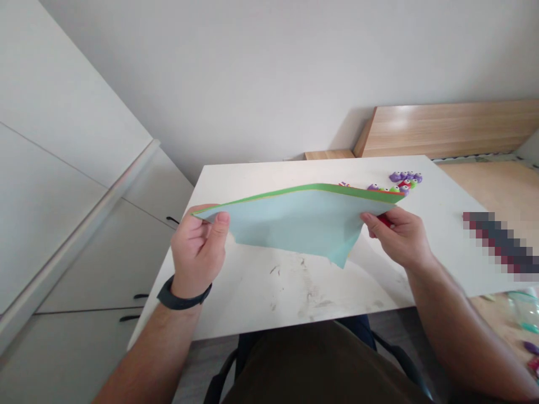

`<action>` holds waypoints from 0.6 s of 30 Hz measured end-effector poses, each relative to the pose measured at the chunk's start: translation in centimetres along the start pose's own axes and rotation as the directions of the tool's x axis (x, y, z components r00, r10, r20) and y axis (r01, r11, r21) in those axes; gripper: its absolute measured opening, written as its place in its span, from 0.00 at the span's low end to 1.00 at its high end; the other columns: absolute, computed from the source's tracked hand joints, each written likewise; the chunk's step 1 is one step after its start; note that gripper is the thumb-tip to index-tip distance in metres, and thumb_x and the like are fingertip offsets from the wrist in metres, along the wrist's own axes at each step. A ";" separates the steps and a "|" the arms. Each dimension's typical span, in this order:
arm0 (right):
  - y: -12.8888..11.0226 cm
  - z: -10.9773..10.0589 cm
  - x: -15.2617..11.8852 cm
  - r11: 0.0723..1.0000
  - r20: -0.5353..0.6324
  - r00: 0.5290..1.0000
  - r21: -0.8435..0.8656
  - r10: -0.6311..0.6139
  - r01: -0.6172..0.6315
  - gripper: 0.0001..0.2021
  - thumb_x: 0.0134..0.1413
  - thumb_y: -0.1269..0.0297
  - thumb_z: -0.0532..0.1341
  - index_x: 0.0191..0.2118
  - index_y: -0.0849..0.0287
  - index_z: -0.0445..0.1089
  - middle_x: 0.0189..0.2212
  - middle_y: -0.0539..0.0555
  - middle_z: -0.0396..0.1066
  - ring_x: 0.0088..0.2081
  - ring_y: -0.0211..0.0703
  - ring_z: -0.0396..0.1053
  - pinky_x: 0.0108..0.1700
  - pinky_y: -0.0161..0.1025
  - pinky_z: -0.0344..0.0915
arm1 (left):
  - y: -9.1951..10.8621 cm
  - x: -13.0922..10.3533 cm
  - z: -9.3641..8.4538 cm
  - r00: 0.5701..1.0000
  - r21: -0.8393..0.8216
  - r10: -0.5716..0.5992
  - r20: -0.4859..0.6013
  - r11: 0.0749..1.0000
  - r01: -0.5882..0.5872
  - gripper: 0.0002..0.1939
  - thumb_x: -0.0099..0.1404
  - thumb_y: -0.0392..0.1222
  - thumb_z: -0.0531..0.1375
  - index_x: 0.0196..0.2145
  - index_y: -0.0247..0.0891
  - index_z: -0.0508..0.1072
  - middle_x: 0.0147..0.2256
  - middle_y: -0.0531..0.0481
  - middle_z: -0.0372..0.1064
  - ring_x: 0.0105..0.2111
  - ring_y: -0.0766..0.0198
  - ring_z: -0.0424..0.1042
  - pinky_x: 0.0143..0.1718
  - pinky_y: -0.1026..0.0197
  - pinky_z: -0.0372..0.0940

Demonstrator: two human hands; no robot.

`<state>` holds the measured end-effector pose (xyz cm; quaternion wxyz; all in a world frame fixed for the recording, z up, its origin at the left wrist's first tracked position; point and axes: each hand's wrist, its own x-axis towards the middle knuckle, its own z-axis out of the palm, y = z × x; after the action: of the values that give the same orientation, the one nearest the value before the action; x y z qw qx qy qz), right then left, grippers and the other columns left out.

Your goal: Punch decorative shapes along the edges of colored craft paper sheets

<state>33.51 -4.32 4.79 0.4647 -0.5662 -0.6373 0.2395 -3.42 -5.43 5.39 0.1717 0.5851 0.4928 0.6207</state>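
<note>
Raised above the white table (261, 297) is a light blue paper sheet (290, 224), with a green layer (315, 187) showing along its upper edge. My left hand (200, 241) pinches the sheet's left end, thumb on the near face. The right end is gripped by my right hand (396, 233), and a bit of red (385, 220) shows by its fingers. The sheet's lower edge is uneven, with a pointed corner hanging at the right. Part of the table behind the sheet is hidden.
Small purple, green and red figures with eyes (406, 177) stand at the table's back right, partly behind the sheet. A pixelated dark object (501, 247) lies at the right. A clear container (524, 308) is at lower right. White cabinets (84, 224) flank the left.
</note>
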 end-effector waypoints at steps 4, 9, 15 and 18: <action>-1.5 -0.2 -0.7 0.996 -0.107 0.991 -0.051 -0.078 0.073 0.13 0.59 0.51 0.66 0.32 0.54 0.75 0.20 0.50 0.68 0.22 0.40 0.62 0.24 0.39 0.60 | 1.6 -0.1 -0.1 0.998 0.103 0.028 -0.060 0.994 -0.022 0.12 0.70 0.49 0.63 0.49 0.47 0.76 0.43 0.49 0.75 0.43 0.57 0.73 0.49 0.54 0.69; -1.3 0.0 -0.9 0.986 -0.050 0.995 -0.141 -0.092 0.084 0.13 0.60 0.49 0.65 0.36 0.55 0.77 0.19 0.51 0.68 0.21 0.41 0.63 0.24 0.40 0.61 | 1.1 -0.2 0.5 0.999 0.069 0.018 -0.049 0.998 -0.015 0.15 0.68 0.47 0.65 0.51 0.45 0.75 0.46 0.47 0.75 0.42 0.59 0.74 0.44 0.58 0.69; -0.3 0.4 -0.7 0.987 -0.053 0.998 -0.159 -0.031 0.022 0.14 0.61 0.51 0.65 0.34 0.57 0.74 0.21 0.50 0.70 0.23 0.40 0.64 0.25 0.38 0.61 | 0.1 -0.2 0.6 0.999 0.117 0.019 -0.041 0.993 -0.014 0.10 0.70 0.46 0.63 0.47 0.41 0.76 0.42 0.48 0.76 0.42 0.59 0.75 0.48 0.57 0.68; 0.0 0.4 -0.5 0.989 -0.050 0.998 -0.148 -0.023 0.015 0.15 0.60 0.50 0.64 0.33 0.57 0.72 0.21 0.49 0.68 0.23 0.40 0.64 0.26 0.38 0.60 | 0.2 -0.1 0.6 1.000 0.127 0.012 -0.025 0.992 -0.009 0.11 0.70 0.47 0.62 0.48 0.43 0.77 0.44 0.48 0.77 0.45 0.57 0.74 0.53 0.55 0.68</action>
<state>33.09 -4.73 4.47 0.4403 -0.5988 -0.6464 0.1725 -2.78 -5.39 5.42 0.1244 0.5893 0.5303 0.5967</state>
